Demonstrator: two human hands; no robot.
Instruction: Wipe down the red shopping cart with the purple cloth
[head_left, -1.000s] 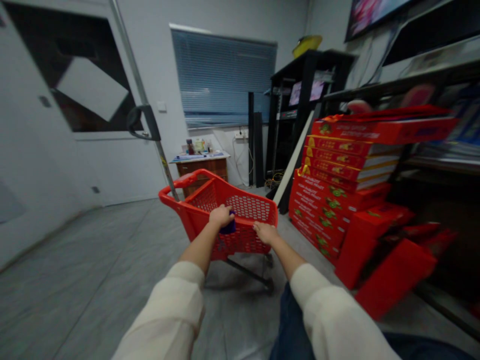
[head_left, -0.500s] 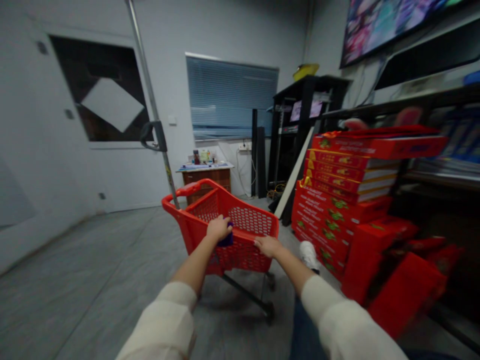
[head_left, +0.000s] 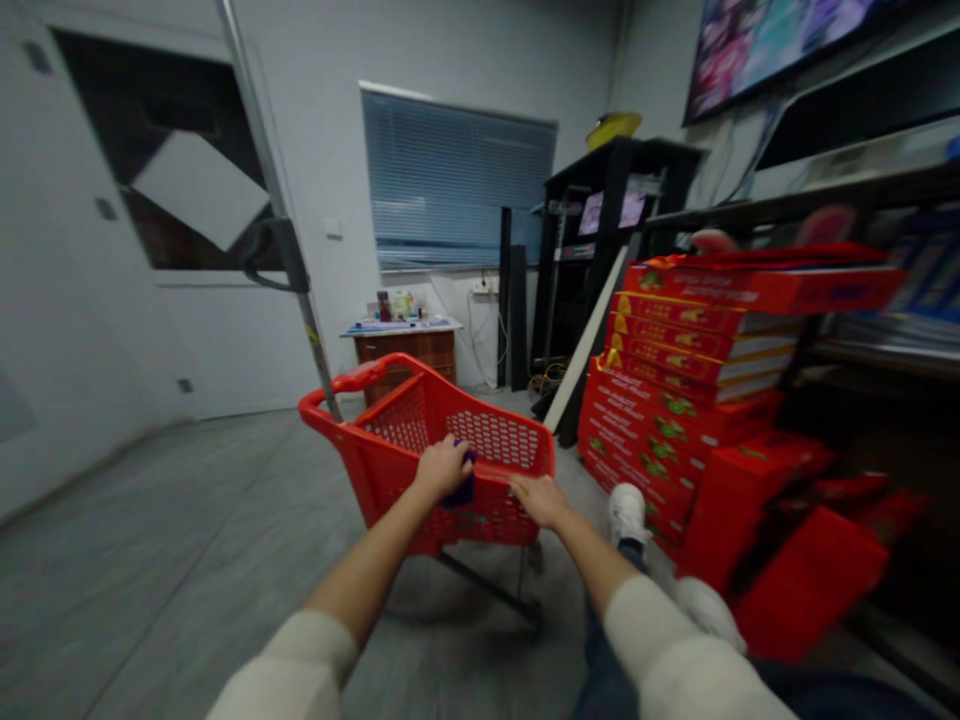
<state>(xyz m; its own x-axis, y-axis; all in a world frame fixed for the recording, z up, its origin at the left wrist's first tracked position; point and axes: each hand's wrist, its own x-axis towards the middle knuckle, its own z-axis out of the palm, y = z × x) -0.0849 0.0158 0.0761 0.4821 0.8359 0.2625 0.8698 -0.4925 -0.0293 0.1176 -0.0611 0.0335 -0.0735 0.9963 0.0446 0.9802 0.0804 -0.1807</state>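
A red plastic shopping cart (head_left: 397, 440) stands side-on before me on dark legs with wheels. My left hand (head_left: 442, 468) is closed around a dark purple, cloth-like item (head_left: 460, 490) at the cart's near top rim; its exact kind is unclear. Further right along that rim, my right hand (head_left: 538, 498) grips the cart's edge, the thumb side toward the basket. A metal pole (head_left: 253, 120) with a dark grey looped grip (head_left: 279, 255) rises by the cart's handle. No goods show in the visible part of the basket.
Stacked red boxes (head_left: 637, 440) and red bags (head_left: 814, 580) stand close on the right, near my white shoes (head_left: 628, 512). Behind the cart are a wooden cabinet (head_left: 416, 350), a leaning pale board (head_left: 589, 340) and a black rack (head_left: 619, 165). Grey floor (head_left: 172, 560) extends left.
My view has shifted slightly, so the door, pole and cart sit further left. The left hand and purple item have moved slightly right along the rim. A second shoe has come into view.
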